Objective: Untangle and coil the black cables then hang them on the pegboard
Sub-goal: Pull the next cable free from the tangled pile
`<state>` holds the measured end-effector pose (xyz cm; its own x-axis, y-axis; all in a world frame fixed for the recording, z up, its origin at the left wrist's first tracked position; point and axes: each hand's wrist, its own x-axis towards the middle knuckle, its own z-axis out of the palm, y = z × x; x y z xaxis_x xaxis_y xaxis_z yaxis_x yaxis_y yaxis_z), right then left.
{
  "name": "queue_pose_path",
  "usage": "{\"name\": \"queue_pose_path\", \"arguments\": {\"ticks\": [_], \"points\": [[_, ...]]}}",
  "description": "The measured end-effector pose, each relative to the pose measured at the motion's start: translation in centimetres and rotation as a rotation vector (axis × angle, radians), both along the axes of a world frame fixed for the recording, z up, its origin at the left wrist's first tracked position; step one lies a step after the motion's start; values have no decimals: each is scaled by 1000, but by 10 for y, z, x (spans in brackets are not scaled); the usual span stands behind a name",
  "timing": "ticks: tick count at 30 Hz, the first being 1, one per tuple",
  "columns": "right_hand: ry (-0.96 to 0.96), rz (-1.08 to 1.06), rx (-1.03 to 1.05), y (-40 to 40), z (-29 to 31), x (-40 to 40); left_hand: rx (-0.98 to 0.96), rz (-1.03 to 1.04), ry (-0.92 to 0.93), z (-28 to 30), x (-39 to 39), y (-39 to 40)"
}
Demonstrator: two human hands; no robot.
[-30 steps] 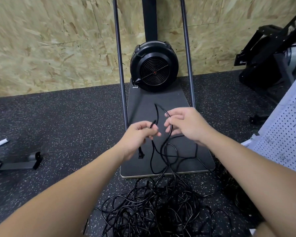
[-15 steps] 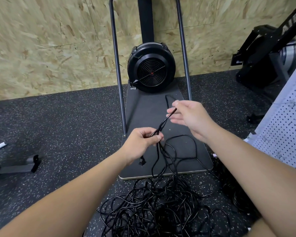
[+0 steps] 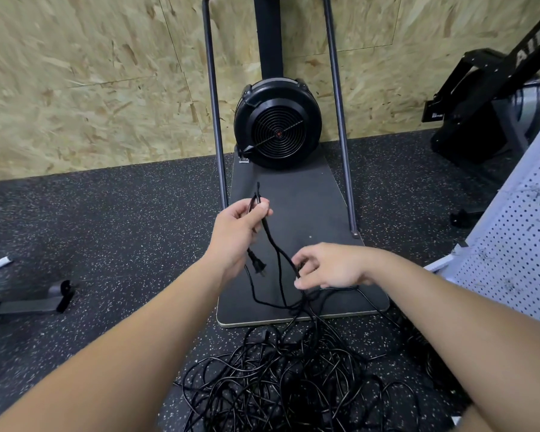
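The left hand pinches a folded black cable, its bend pointing up and away, the strands running down toward the person. Its plug dangles prongs-down below that hand. The right hand, fingers curled, grips the strands just above the tangled pile on the floor.

Bare speckled floor open to the left. Cable tangle blocks below the hands, fan housing and uprights ahead, pegboard walls off right.
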<state>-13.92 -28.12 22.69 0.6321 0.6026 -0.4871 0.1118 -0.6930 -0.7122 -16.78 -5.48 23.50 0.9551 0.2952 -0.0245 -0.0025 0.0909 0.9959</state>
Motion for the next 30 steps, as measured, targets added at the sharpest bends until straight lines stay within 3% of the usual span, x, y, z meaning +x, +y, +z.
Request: {"name": "queue_pose_path", "arguments": {"ticks": [8,10,15,19,23,26,30], "points": [[1,-56,135,-3,7,3,-51,-31,27,0,0,11],[7,-168,267,-1,15,3,-40,-78,56,-6,-1,11],[21,-525,687,10,37,13,267,-283,129,-28,-10,-3],[77,-611,885,10,42,15,339,-550,151,-37,-19,-17],[145,-665,1004,8,42,20,328,-556,104,-43,-20,-24],[180,-658,974,7,40,24,319,-445,53,-39,-17,-26],[179,-580,762,1,31,26,230,-285,-14,-28,-11,-27]]}}
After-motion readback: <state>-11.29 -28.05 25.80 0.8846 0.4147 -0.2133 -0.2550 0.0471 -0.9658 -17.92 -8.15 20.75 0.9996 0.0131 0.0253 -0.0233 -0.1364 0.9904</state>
